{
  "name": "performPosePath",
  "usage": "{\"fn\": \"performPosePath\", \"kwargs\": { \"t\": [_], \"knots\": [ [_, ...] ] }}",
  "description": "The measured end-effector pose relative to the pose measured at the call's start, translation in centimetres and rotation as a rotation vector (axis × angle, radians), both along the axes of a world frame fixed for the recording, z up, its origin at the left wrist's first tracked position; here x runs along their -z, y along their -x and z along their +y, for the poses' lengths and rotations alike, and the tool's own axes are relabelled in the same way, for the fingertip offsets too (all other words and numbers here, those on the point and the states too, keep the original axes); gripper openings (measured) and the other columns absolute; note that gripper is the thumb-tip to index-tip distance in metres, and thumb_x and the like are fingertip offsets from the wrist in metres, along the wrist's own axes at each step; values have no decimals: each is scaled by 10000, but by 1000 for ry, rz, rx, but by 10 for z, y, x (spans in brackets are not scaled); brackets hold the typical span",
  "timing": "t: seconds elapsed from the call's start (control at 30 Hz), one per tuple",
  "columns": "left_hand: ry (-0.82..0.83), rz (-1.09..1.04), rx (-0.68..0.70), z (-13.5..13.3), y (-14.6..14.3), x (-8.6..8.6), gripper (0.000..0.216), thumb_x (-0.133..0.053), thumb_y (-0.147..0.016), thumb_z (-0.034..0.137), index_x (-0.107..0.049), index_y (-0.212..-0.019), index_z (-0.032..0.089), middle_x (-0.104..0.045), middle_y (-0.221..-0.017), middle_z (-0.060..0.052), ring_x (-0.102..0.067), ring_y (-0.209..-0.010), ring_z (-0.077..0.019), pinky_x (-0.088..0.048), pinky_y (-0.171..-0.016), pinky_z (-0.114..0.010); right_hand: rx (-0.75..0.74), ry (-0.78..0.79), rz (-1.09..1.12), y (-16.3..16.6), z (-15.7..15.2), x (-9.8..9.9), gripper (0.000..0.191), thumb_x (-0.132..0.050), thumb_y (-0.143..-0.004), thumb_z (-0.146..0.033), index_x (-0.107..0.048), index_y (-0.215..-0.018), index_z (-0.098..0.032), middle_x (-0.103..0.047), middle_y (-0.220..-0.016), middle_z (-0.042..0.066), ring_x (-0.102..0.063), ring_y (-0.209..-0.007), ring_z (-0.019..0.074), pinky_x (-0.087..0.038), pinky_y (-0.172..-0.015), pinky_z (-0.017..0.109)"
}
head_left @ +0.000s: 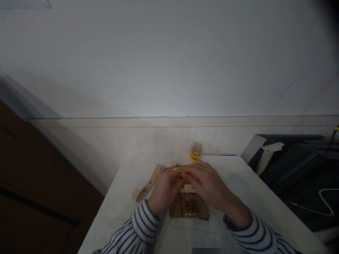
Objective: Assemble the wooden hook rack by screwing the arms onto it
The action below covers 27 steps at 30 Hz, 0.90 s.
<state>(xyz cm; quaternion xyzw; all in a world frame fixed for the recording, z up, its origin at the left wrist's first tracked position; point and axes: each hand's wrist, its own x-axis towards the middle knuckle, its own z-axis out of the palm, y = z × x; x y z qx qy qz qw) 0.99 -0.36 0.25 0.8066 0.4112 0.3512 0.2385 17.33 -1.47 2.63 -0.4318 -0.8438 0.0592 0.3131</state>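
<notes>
My left hand (165, 188) and my right hand (205, 183) meet over the middle of a white table (119, 204), fingers curled together around a small light wooden piece (186, 188) with a bit of yellow showing between the fingertips. Both hands are closed on it. Under them lies a brown printed packet (189, 208). A long curved wooden part (147, 185) with holes lies just left of my left hand. Both sleeves are white with blue stripes.
A yellow round container (196, 151) stands at the table's far edge by the white wall. A dark stand with cables (291, 158) sits to the right of the table. A dark brown surface (31, 183) fills the left.
</notes>
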Motion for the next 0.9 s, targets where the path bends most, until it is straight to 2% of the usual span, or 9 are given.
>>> {"fn": "performPosePath", "kwargs": {
  "t": [0.23,0.37,0.43,0.53,0.67,0.9],
  "knots": [
    [9,-18,15,-1,0,-4,116,-607,-852,175,-716,-815,190,-738,-846,-34,-630,-816,-186,-449,-870,-316,9,-12,23,0,1,5,164,-556,-914,-252,-668,-1016,-189,-726,-961,49,-619,-902,211,-471,-835,382],
    [34,-30,-1,0,0,-3,118,-607,-845,183,-725,-841,184,-731,-798,-28,-629,-727,-165,-481,-758,-268,12,-14,17,0,2,6,164,-555,-914,-257,-664,-1020,-195,-720,-954,47,-617,-912,211,-468,-841,385],
    [36,-24,-20,-1,-1,-3,124,-621,-831,190,-729,-892,196,-736,-816,-24,-634,-725,-163,-483,-732,-260,16,-10,17,0,2,6,163,-559,-911,-252,-662,-1026,-199,-717,-960,46,-615,-918,212,-468,-846,387],
    [6,-9,-57,-2,-1,-4,171,-655,-807,207,-723,-964,218,-742,-866,-20,-644,-761,-174,-475,-775,-284,19,-16,17,0,2,7,169,-557,-911,-253,-656,-1037,-200,-715,-972,50,-616,-921,211,-473,-846,386],
    [-12,33,-125,-4,-2,-2,89,-654,-811,215,-722,-868,204,-733,-809,-15,-635,-756,-179,-446,-828,-325,29,-28,16,0,2,7,168,-531,-917,-248,-651,-1022,-193,-712,-970,61,-625,-926,215,-486,-850,396],
    [-15,62,-150,-3,-2,2,109,-629,-827,184,-686,-734,177,-689,-720,-8,-596,-712,-167,-431,-772,-311,4,-38,59,-1,1,3,242,-512,-910,-251,-625,-1118,-200,-700,-1074,93,-633,-1017,233,-497,-897,430]
  ]
}}
